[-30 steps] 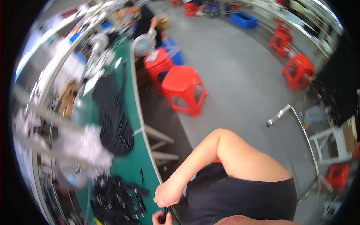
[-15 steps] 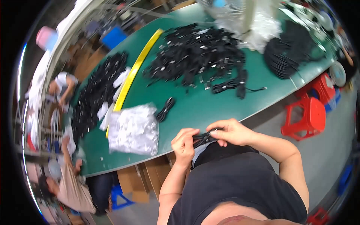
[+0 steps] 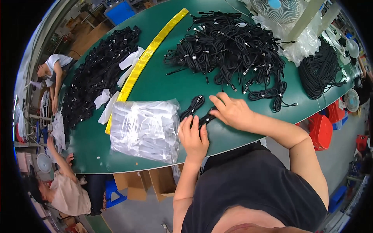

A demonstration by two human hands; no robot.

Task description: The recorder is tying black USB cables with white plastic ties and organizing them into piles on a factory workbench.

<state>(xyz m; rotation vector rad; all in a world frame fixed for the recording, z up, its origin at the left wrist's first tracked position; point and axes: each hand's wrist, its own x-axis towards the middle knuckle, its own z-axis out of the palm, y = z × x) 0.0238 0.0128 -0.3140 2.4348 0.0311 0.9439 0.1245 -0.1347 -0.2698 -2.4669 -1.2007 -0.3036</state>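
A coiled black cable [image 3: 208,118] lies low on the green table between my hands. My left hand [image 3: 194,138] has its fingers stretched apart, with the tips touching the near end of this coil. Curled over the coil's far end, my right hand [image 3: 236,112] has thumb and forefinger around it; the exact grip is partly hidden. Just beyond my left fingertips rests another coiled black cable [image 3: 195,104]. A clear bag of white pieces [image 3: 143,130] sits to the left of my left hand.
A large heap of black cables [image 3: 229,46] is beyond my hands on the green table [image 3: 155,87]. A yellow strip [image 3: 151,48] separates it from another black heap [image 3: 97,73]. Thick cable coils [image 3: 320,72] and a fan [image 3: 276,8] stand right. Two people work at left.
Both hands have moved forward from the table's near edge, bringing the coiled cable down beside the other coil. My left fingers have straightened. The view has shifted too.
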